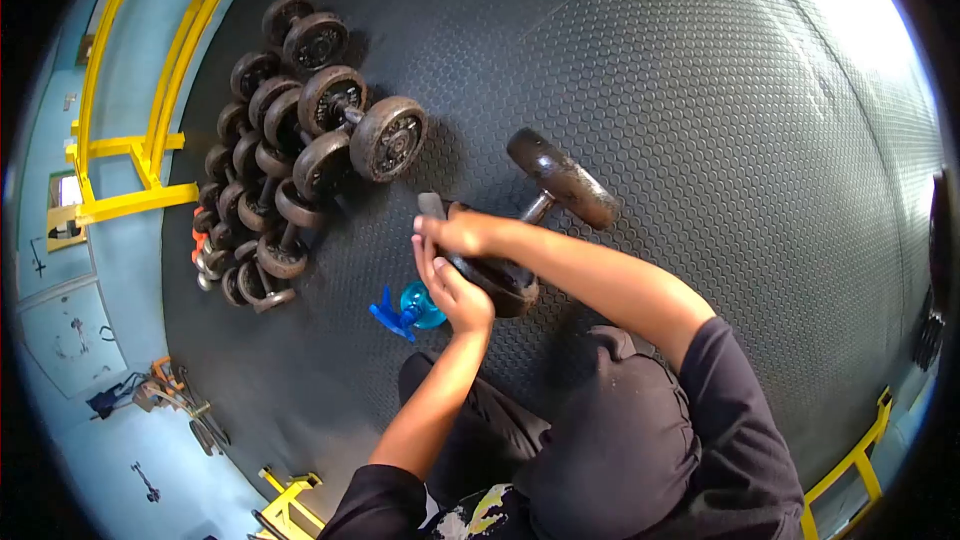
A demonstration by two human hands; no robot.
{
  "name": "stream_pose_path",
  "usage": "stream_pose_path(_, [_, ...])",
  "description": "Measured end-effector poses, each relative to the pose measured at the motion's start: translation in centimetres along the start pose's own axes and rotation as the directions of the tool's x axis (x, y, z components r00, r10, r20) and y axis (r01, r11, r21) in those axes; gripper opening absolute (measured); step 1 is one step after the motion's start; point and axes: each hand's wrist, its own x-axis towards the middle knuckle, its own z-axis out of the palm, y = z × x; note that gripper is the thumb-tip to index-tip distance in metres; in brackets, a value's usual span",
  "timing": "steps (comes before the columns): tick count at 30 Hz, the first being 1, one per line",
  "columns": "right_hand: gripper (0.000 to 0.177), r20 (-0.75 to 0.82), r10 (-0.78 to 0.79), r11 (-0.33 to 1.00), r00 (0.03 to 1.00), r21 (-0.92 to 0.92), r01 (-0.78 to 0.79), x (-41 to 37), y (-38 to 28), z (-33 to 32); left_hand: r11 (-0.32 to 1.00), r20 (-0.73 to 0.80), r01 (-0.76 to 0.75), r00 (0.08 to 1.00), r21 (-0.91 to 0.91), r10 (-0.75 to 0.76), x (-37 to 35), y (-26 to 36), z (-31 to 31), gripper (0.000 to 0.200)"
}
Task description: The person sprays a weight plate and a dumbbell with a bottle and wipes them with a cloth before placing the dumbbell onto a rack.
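Observation:
A large dark dumbbell (pixel 565 183) lies on the floor mat in front of my knees, its near head (pixel 507 285) partly hidden under my hands. My left hand (pixel 460 298) braces the side of that near head, fingers stretched along its edge and thumb on top. My right hand (pixel 462 233) is closed at the head's far edge, with the end of a grey cloth-like piece (pixel 431 205) sticking out past the fingers. Just left of my left hand, a clear blue spray bottle (pixel 421 307) with a blue trigger top lies close by.
Several worn dumbbells (pixel 388 139) stand in rows on the left. The black textured mat (pixel 720 120) covers the floor. A yellow metal rack (pixel 140 202) stands along the blue wall at left, and more yellow frames (pixel 850 465) show at the lower edges.

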Motion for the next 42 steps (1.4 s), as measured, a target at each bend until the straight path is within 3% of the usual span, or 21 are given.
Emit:
stream_pose_path(1, [0.089, 0.147, -0.004, 0.993, 0.989, 0.118, -0.014, -0.6, -1.2, -1.4, 1.000, 0.002, 0.009, 1.000, -0.026, -0.008, -0.1, -0.1, 0.1, 0.048])
stream_pose_path(5, [0.073, -0.113, 0.015, 0.978, 0.993, 0.209, 0.009, 5.3, 1.7, 1.1, 0.953, 0.049, 0.162, 0.987, -0.257, -0.155, 0.0, 0.7, 0.3, 0.049])
stream_pose_path(7, [0.074, 0.071, 0.044, 0.987, 0.997, 0.151, -0.055, 2.7, 0.6, -0.2, 0.949, 0.028, 0.184, 0.983, -0.255, -0.183, 0.7, 0.3, 0.4, 0.050])
stream_pose_path(10, [0.072, -0.266, -0.219, 0.976, 0.939, -0.056, 0.212, 1.6, 2.3, 2.9, 0.863, -0.001, 0.252, 0.960, -0.437, -0.280, 2.1, -1.4, 1.0, 0.046])
stream_pose_path(12, [0.066, -0.291, -0.423, 0.893, 0.858, 0.029, 0.450, -1.2, 3.5, 3.5, 0.873, 0.032, 0.354, 0.930, -0.336, -0.365, 3.2, -0.5, 0.5, 0.042])
stream_pose_path(14, [0.054, -0.358, -0.603, 0.776, 0.713, -0.058, 0.628, -3.9, 4.1, 4.0, 0.791, 0.146, 0.432, 0.900, -0.434, -0.411, 4.6, -1.1, 0.1, 0.040])
stream_pose_path(16, [0.053, -0.301, -0.648, 0.731, 0.700, 0.014, 0.682, -6.2, 5.2, 3.8, 0.716, 0.194, 0.539, 0.838, -0.443, -0.510, 5.9, -1.0, 0.0, 0.038])
stream_pose_path(20, [0.051, -0.377, -0.684, 0.721, 0.624, -0.224, 0.655, -6.7, 10.7, 5.0, 0.719, 0.216, 0.581, 0.813, -0.383, -0.542, 7.8, -1.4, -0.4, 0.037])
stream_pose_path(22, [0.049, -0.346, -0.278, 0.935, 0.896, 0.115, 0.334, -8.4, 11.7, 5.0, 0.699, 0.231, 0.621, 0.782, -0.354, -0.578, 8.9, -1.9, -0.4, 0.037])
stream_pose_path(26, [0.047, -0.441, -0.321, 0.921, 0.838, 0.062, 0.385, -1.0, 15.1, 3.8, 0.699, 0.219, 0.623, 0.780, -0.350, -0.586, 10.1, -3.6, -0.4, 0.036])
stream_pose_path(27, [0.046, -0.379, -0.402, 0.912, 0.833, -0.087, 0.400, 1.9, 15.8, 3.1, 0.697, 0.218, 0.623, 0.780, -0.356, -0.586, 10.2, -3.4, -0.1, 0.036])
stream_pose_path(29, [0.044, -0.187, -0.234, 0.969, 0.954, -0.123, 0.214, 6.0, 15.9, 1.4, 0.729, 0.190, 0.604, 0.796, -0.322, -0.575, 9.8, -3.1, -0.5, 0.034])
stream_pose_path(30, [0.042, -0.211, -0.340, 0.939, 0.917, -0.032, 0.341, 3.9, 14.4, 0.5, 0.727, 0.187, 0.607, 0.793, -0.321, -0.580, 9.5, -2.9, -0.7, 0.034])
stream_pose_path(32, [0.040, -0.262, -0.323, 0.939, 0.909, 0.029, 0.342, 2.9, 14.4, 1.1, 0.701, 0.190, 0.602, 0.794, -0.382, -0.578, 9.2, -2.3, -0.4, 0.032])
stream_pose_path(33, [0.039, -0.262, -0.611, 0.784, 0.747, -0.336, 0.523, 2.4, 16.3, 1.2, 0.745, 0.168, 0.580, 0.812, -0.330, -0.559, 9.0, -2.3, -0.5, 0.032])
stream_pose_path(34, [0.038, -0.337, -0.229, 0.897, 0.913, 0.291, 0.333, -0.5, 14.1, 1.5, 0.736, 0.161, 0.583, 0.809, -0.345, -0.565, 8.8, -3.0, -0.6, 0.032])
stream_pose_path(35, [0.039, -0.235, -0.062, 0.669, 0.970, 0.711, 0.215, -2.2, 14.1, 1.7, 0.892, 0.090, 0.364, 0.931, -0.270, -0.353, 8.4, -4.1, -0.5, 0.033])
stream_pose_path(36, [0.039, -0.067, 0.061, 0.282, 0.996, 0.958, 0.047, -4.2, 14.7, 1.6, 0.976, 0.039, 0.127, 0.992, -0.177, -0.122, 7.7, -4.8, -0.1, 0.034])
stream_pose_path(37, [0.039, -0.061, 0.088, 0.311, 0.994, 0.950, 0.031, -6.7, 15.0, 1.3, 1.000, 0.038, 0.004, 0.999, -0.014, -0.003, 7.8, -3.1, -0.6, 0.036])
stream_pose_path(39, [0.042, -0.062, 0.034, 0.048, 0.998, 0.997, 0.060, -11.5, 13.9, -0.1, 0.995, 0.068, -0.068, 0.995, -0.077, 0.073, 7.4, -2.1, -0.6, 0.033])
stream_pose_path(42, [0.047, -0.450, -0.022, 0.217, 0.893, 0.870, 0.443, -17.6, 8.8, -1.7, 0.986, 0.081, -0.128, 0.987, -0.102, 0.137, 6.9, -0.3, -0.9, 0.028])
